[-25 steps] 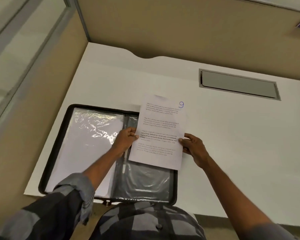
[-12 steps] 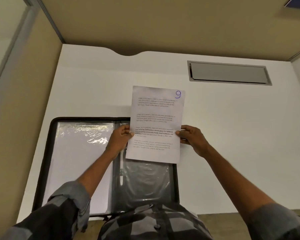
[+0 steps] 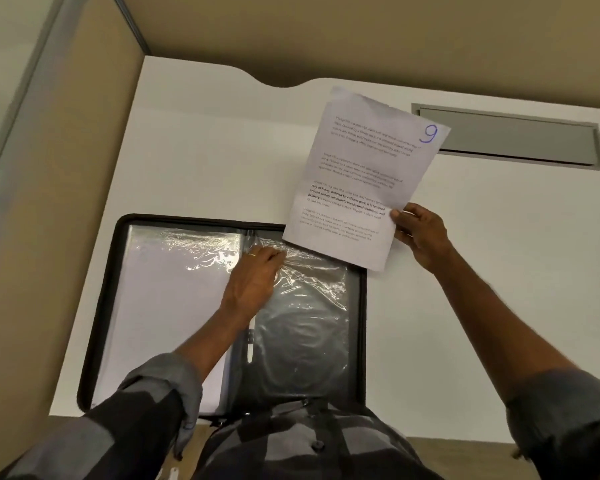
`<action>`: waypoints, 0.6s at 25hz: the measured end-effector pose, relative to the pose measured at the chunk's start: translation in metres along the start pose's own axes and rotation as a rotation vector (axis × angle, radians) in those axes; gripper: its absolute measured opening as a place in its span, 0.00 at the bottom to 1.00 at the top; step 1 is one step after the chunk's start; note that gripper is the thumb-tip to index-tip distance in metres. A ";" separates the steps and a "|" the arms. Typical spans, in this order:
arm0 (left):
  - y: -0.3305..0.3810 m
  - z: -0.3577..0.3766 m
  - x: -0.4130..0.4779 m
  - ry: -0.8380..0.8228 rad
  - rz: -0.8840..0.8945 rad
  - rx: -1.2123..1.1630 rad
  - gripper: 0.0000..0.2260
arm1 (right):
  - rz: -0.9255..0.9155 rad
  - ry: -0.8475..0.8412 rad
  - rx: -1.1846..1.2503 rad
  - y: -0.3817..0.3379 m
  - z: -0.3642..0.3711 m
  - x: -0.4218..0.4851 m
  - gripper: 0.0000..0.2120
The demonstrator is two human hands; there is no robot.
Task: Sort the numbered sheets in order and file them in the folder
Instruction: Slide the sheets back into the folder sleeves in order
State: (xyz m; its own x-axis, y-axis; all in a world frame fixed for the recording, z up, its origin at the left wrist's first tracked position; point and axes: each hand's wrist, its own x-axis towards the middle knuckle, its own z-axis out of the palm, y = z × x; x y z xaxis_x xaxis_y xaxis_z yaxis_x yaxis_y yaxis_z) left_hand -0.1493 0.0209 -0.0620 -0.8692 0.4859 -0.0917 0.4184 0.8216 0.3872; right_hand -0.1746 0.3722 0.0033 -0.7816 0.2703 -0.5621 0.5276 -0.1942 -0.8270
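Observation:
A black folder (image 3: pixel 99 306) lies open on the white desk, with clear plastic sleeves on both sides. The left sleeve (image 3: pixel 174 299) holds a white sheet. My left hand (image 3: pixel 257 275) rests at the top of the empty right sleeve (image 3: pixel 305 327), fingers at its crinkled upper edge near the spine. My right hand (image 3: pixel 421 235) pinches the lower right edge of a printed sheet marked 9 (image 3: pixel 361 178) and holds it tilted above the desk, over the folder's top right corner.
The white desk (image 3: pixel 194 150) is boxed in by beige partition walls at the back and left. A grey recessed cable flap (image 3: pixel 513 140) sits in the desk at the back right. Bare desk surface (image 3: pixel 465 323) lies right of the folder.
My left hand let go of sheet 9 and dropped to the right sleeve's top edge. My right hand alone carries the sheet, now shifted right and tilted.

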 end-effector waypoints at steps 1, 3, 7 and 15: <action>0.002 -0.002 0.001 -0.004 0.005 0.026 0.24 | -0.001 0.002 0.034 -0.002 0.004 0.002 0.09; 0.003 -0.006 0.003 -0.032 0.012 0.077 0.26 | -0.006 0.008 0.110 -0.005 0.015 0.006 0.09; 0.004 -0.017 0.005 -0.009 0.008 0.120 0.19 | -0.006 0.002 0.190 -0.004 0.044 0.012 0.09; -0.009 -0.038 0.019 -0.082 0.082 0.093 0.14 | -0.039 0.034 0.307 -0.005 0.100 0.020 0.13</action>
State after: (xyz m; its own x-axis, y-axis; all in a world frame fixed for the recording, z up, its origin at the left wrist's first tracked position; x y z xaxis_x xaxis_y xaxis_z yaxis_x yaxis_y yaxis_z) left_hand -0.1800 0.0113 -0.0321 -0.8083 0.5719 -0.1396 0.5129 0.8005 0.3099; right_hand -0.2265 0.2844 -0.0030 -0.7848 0.3136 -0.5346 0.3682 -0.4579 -0.8091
